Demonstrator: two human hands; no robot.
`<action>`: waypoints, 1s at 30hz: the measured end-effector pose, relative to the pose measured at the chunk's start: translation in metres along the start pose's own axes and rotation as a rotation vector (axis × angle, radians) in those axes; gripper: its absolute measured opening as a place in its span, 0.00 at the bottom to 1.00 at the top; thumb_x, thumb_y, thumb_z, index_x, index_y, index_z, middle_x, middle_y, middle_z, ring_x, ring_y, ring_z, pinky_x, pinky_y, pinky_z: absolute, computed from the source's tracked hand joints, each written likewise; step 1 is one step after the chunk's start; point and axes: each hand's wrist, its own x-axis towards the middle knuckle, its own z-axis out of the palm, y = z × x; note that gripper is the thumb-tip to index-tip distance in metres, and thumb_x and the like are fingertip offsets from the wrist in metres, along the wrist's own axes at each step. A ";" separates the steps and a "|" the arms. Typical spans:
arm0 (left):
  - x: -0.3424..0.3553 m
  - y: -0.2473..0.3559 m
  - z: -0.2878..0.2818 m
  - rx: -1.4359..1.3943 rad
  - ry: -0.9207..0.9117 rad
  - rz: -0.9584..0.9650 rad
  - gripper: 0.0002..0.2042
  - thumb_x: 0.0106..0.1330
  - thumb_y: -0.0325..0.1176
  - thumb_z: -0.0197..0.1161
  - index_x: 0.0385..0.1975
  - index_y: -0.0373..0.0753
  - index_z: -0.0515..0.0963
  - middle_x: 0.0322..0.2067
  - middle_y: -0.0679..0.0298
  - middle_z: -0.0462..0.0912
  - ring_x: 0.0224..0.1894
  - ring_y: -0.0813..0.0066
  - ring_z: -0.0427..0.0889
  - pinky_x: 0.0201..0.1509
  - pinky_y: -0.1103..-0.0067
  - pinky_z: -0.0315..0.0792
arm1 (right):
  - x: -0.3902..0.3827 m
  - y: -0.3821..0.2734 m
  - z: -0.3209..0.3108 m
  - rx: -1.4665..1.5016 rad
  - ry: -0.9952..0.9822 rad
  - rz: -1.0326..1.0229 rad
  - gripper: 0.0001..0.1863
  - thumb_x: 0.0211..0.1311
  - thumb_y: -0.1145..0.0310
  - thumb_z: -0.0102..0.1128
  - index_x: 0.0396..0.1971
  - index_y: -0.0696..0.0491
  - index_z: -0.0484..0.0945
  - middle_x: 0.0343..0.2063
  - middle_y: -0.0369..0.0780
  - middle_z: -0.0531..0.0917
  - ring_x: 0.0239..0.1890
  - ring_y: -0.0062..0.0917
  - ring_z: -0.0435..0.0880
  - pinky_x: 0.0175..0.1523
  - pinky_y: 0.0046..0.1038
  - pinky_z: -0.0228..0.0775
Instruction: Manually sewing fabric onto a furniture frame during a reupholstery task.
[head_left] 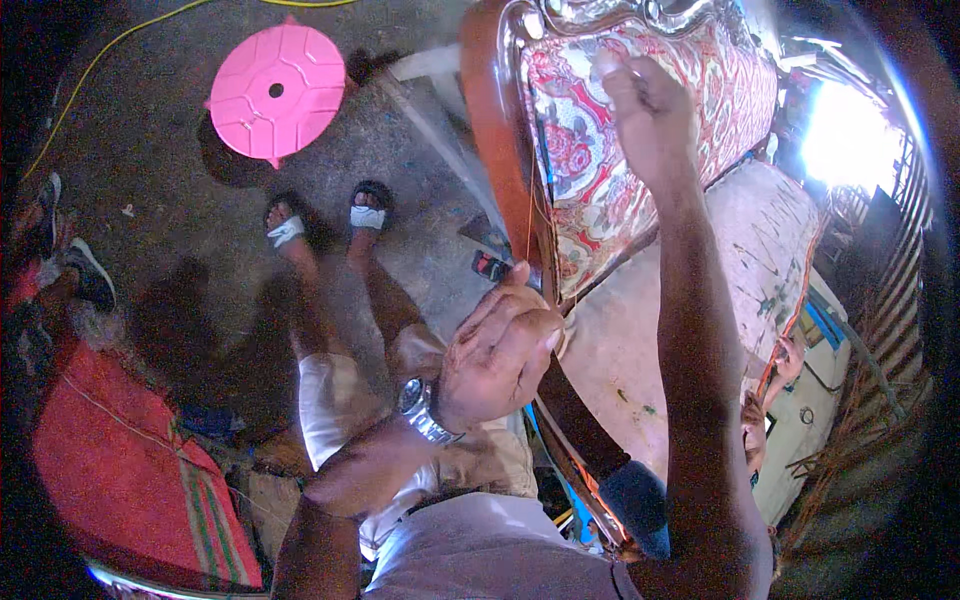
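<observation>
My left hand [500,350], with a silver watch at the wrist, is closed at the near corner of a furniture piece. What its fingers hold, if anything, is hidden. My right hand [655,115] is also closed, raised over the red-and-white patterned upholstery fabric [590,150]; I cannot make out anything in its fingers. Around the fabric runs a carved brown wooden frame [505,150] with a glossy scrolled edge. A thin orange strand crosses the frame above my left hand. Beside that hand shows a small black-and-red object [489,265].
A pink plastic stool [277,92] stands at far left on the grey floor. Pale marked padding [765,235] lies right of my arm, with another person's hand [788,358] at its edge. Someone's shoe [90,275] and red cloth [125,465] are at left. A yellow cable [90,75] curves behind.
</observation>
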 end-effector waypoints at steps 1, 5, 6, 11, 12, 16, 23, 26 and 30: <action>0.000 0.000 0.002 -0.006 -0.003 -0.004 0.09 0.65 0.22 0.60 0.44 0.35 0.76 0.37 0.53 0.81 0.43 0.51 0.83 0.68 0.51 0.71 | 0.002 -0.001 0.005 0.051 -0.101 -0.055 0.19 0.70 0.55 0.66 0.31 0.57 0.81 0.21 0.27 0.74 0.23 0.11 0.66 0.31 0.19 0.59; -0.002 -0.003 0.011 -0.012 -0.008 -0.016 0.09 0.64 0.22 0.60 0.43 0.35 0.77 0.38 0.53 0.81 0.43 0.52 0.83 0.69 0.52 0.70 | 0.012 -0.002 0.012 0.063 -0.280 -0.224 0.16 0.64 0.59 0.74 0.31 0.58 0.83 0.23 0.29 0.78 0.27 0.12 0.72 0.34 0.21 0.65; -0.001 -0.005 0.013 -0.013 -0.012 -0.017 0.09 0.64 0.22 0.60 0.43 0.35 0.77 0.38 0.53 0.81 0.43 0.52 0.83 0.69 0.52 0.70 | 0.015 0.000 0.012 0.019 -0.298 -0.286 0.17 0.63 0.58 0.74 0.32 0.58 0.84 0.23 0.30 0.79 0.28 0.12 0.74 0.35 0.21 0.67; -0.002 -0.007 0.019 -0.008 -0.006 -0.037 0.08 0.64 0.22 0.60 0.43 0.34 0.76 0.37 0.53 0.81 0.43 0.52 0.83 0.69 0.52 0.70 | 0.022 -0.022 0.002 -0.046 -0.458 -0.063 0.18 0.59 0.54 0.77 0.34 0.55 0.86 0.24 0.31 0.81 0.28 0.13 0.75 0.36 0.22 0.68; -0.002 -0.007 0.020 -0.006 -0.008 -0.036 0.08 0.64 0.22 0.60 0.43 0.34 0.76 0.37 0.53 0.81 0.43 0.52 0.83 0.69 0.52 0.70 | 0.023 -0.023 0.001 -0.077 -0.465 -0.020 0.18 0.57 0.53 0.78 0.34 0.54 0.86 0.24 0.30 0.81 0.28 0.13 0.75 0.36 0.22 0.68; 0.001 -0.009 0.024 -0.042 -0.022 -0.038 0.09 0.64 0.21 0.61 0.43 0.34 0.76 0.37 0.53 0.80 0.43 0.52 0.83 0.69 0.52 0.70 | 0.029 -0.019 0.000 -0.053 -0.500 -0.003 0.17 0.55 0.54 0.79 0.31 0.53 0.86 0.22 0.29 0.80 0.27 0.13 0.74 0.36 0.23 0.67; 0.003 -0.009 0.026 -0.008 -0.020 -0.063 0.09 0.63 0.20 0.61 0.43 0.33 0.76 0.36 0.52 0.79 0.43 0.52 0.83 0.68 0.51 0.71 | 0.034 -0.029 0.001 -0.110 -0.519 -0.057 0.18 0.56 0.55 0.79 0.29 0.56 0.85 0.22 0.33 0.80 0.26 0.14 0.72 0.35 0.25 0.68; -0.001 -0.012 0.029 0.028 -0.012 -0.050 0.09 0.63 0.21 0.62 0.42 0.33 0.76 0.36 0.53 0.79 0.42 0.51 0.82 0.68 0.53 0.72 | 0.033 -0.037 0.004 -0.281 -0.648 0.077 0.09 0.69 0.66 0.59 0.35 0.57 0.83 0.30 0.42 0.85 0.32 0.31 0.86 0.39 0.32 0.77; 0.002 -0.020 0.043 0.224 -0.055 -0.044 0.09 0.61 0.23 0.64 0.41 0.34 0.76 0.35 0.53 0.77 0.42 0.51 0.81 0.69 0.57 0.72 | 0.014 -0.020 0.016 -0.251 -0.380 -0.194 0.16 0.62 0.58 0.71 0.32 0.58 0.84 0.27 0.44 0.86 0.30 0.33 0.84 0.40 0.37 0.76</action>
